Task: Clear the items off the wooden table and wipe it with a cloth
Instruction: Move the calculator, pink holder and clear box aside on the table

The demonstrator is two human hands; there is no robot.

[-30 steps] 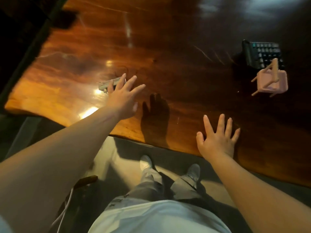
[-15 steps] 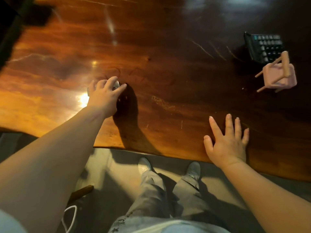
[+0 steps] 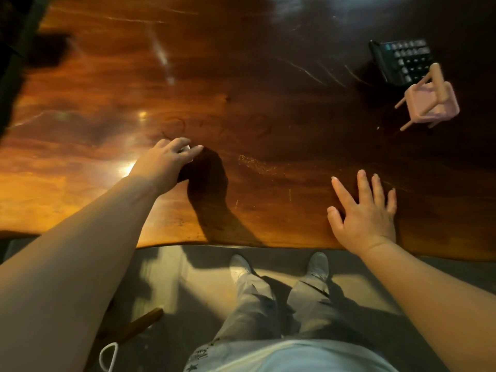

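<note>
Left of centre in the frame, the left hand (image 3: 166, 162) curls over a small pale object (image 3: 187, 148), which is mostly hidden under the fingers on the glossy wooden counter (image 3: 268, 103). A second ago that hand was spread open above it. At lower right, well apart, the right hand (image 3: 365, 210) lies flat with its fingers spread. At upper right sit a black keypad (image 3: 402, 61) and, just beside it, a pink toy chair (image 3: 429, 103). Below the counter edge is grey floor (image 3: 188, 277).

Left hand (image 3: 163, 162) grips a small pale item (image 3: 186, 148) on the table (image 3: 268, 103).
</note>
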